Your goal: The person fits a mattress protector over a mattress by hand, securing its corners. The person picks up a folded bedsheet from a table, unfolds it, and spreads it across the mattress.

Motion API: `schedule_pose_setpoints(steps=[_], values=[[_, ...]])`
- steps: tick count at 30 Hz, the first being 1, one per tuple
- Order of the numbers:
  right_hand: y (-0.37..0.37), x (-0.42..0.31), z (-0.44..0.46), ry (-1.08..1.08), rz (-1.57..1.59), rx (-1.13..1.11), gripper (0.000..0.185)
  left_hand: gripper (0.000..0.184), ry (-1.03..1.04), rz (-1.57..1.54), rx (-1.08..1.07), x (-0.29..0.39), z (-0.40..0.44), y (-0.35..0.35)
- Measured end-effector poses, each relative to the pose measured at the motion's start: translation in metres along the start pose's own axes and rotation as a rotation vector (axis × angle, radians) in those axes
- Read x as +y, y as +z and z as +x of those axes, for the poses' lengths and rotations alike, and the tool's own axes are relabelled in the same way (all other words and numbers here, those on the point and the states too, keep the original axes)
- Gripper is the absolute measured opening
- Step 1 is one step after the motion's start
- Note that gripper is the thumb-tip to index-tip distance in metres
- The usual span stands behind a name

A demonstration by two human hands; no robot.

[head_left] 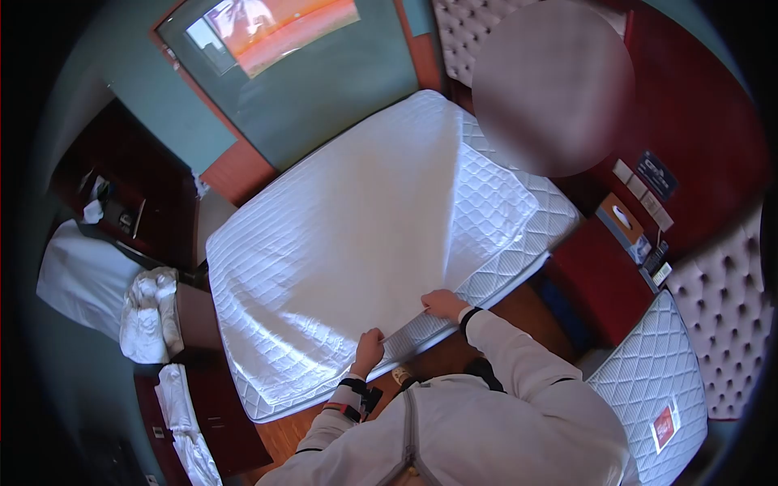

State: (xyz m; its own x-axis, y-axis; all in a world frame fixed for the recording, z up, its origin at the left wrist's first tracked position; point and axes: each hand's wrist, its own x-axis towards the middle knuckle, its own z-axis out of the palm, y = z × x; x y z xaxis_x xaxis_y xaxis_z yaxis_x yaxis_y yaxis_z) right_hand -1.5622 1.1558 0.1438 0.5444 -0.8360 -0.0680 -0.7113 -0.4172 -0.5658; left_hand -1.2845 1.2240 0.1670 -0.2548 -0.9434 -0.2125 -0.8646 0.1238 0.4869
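A white mattress pad [365, 235] lies over the quilted mattress [519, 275], with its right part folded back on itself so that a smooth side faces up. My left hand [370, 350] pinches the pad's near edge. To the right, my right hand [444, 305] is closed on the same edge, near the fold. Between my hands the edge is lifted a little, and a strip of the mattress's side shows below it. A dark band and a red one circle my left wrist.
On the right a dark red nightstand [587, 279] holds a tissue box [622, 220] and remotes. A second mattress [664, 389] with a red-and-white card stands at lower right. White linens [151, 316] are piled at left. Wooden floor [284, 433] shows near my feet.
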Motion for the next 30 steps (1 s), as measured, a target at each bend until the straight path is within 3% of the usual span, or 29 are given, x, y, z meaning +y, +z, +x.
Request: schedule_pose_setpoints(steps=[3,6,9,12,15,19,22,30], values=[[-0.016,0.005,-0.030,0.078,0.060,0.072,0.017,0.028,0.071,0.003,0.066,0.038,0.004,0.025],[-0.038,-0.001,-0.052,0.104,0.149,0.133,0.018,0.036,0.334,0.074,0.272,0.115,0.027,0.028],[-0.046,-0.008,-0.057,0.080,0.206,0.196,0.018,0.034,0.485,0.095,0.299,0.168,0.066,0.033],[-0.055,-0.001,-0.058,0.187,0.198,0.177,0.018,0.029,0.362,-0.002,0.044,0.165,0.104,0.048],[-0.070,-0.002,-0.068,0.216,0.345,0.154,0.016,0.021,0.395,0.002,-0.085,0.163,0.111,0.047],[-0.062,0.005,-0.070,0.099,0.388,0.254,0.017,0.018,0.403,-0.026,-0.133,0.165,0.113,0.032],[-0.065,0.003,-0.066,0.252,0.405,0.312,0.019,0.018,0.462,-0.008,-0.158,0.158,0.122,0.017],[-0.030,0.082,-0.005,0.355,-0.094,0.401,0.012,0.023,0.389,-0.004,-0.140,0.129,0.119,-0.041]])
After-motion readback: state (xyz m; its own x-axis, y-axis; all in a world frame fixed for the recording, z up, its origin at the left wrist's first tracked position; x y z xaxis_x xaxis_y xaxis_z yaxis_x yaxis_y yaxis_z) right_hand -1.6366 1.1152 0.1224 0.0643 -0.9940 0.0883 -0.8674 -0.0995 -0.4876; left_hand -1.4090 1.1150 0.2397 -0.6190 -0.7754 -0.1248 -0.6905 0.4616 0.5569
